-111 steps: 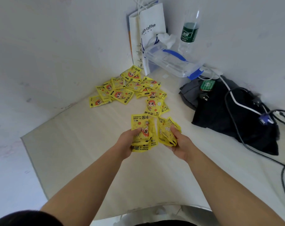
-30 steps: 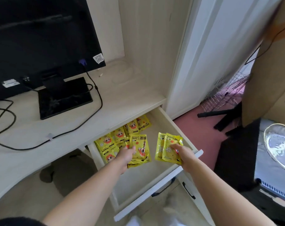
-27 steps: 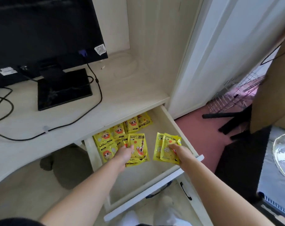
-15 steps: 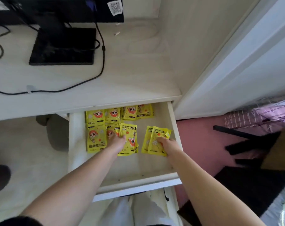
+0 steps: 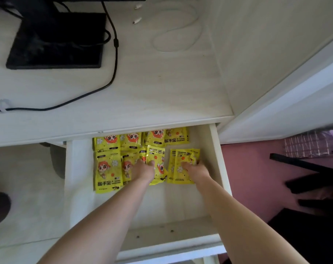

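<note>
My left hand (image 5: 143, 171) and right hand (image 5: 195, 169) were down in the open drawer (image 5: 217, 159), each holding yellow packets.
I had the left hand curled on the left stack (image 5: 158, 161), thumb on top, its edge overlapping the loose packets (image 5: 106, 166) that lay in rows at the drawer's back left. My right hand gripped the right stack (image 5: 179, 168), just beside the first and near the drawer's right wall. Whether either stack rested on the drawer floor, I could not tell. On the bench (image 5: 162, 82) above stood a black monitor foot (image 5: 55, 40), a black cable (image 5: 115, 60) trailing left, and a white cable (image 5: 177, 29) looped behind.
</note>
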